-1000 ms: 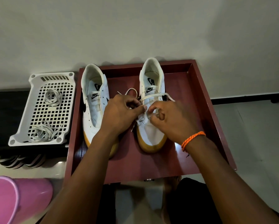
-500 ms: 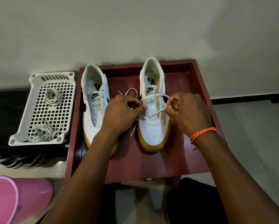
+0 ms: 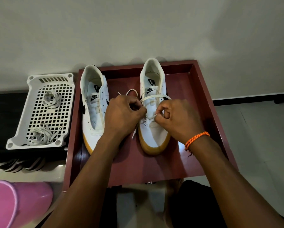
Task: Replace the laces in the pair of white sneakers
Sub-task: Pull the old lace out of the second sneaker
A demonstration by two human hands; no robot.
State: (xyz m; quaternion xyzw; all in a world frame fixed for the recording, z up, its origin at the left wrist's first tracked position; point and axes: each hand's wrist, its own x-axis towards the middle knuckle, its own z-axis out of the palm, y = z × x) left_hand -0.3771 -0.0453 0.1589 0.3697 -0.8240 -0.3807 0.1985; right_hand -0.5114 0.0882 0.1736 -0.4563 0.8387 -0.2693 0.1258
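Both hands busy on the right sneaker [image 3: 152, 122] in the red tray [image 3: 202, 89]: left hand [image 3: 124, 116] pinching one run of the new lace [image 3: 154, 96], right hand [image 3: 175, 119] pinching the other down by the lower eyelets. Soft, floppy, light stuff, probably easiest gripped near the stiff tips. Left sneaker [image 3: 94, 112] unlaced alongside. Loose laces [image 3: 40, 134] in the white basket [image 3: 39, 79].

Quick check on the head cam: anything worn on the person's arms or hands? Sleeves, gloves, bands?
Both forearms are bare as far as the frame shows: no sleeves, no gloves. The left hand carries nothing, no ring or watch visible. The right hand has one item at the wrist: a thin orange braided cord bracelet, wound in two strands, with a short dark frayed end hanging from it.
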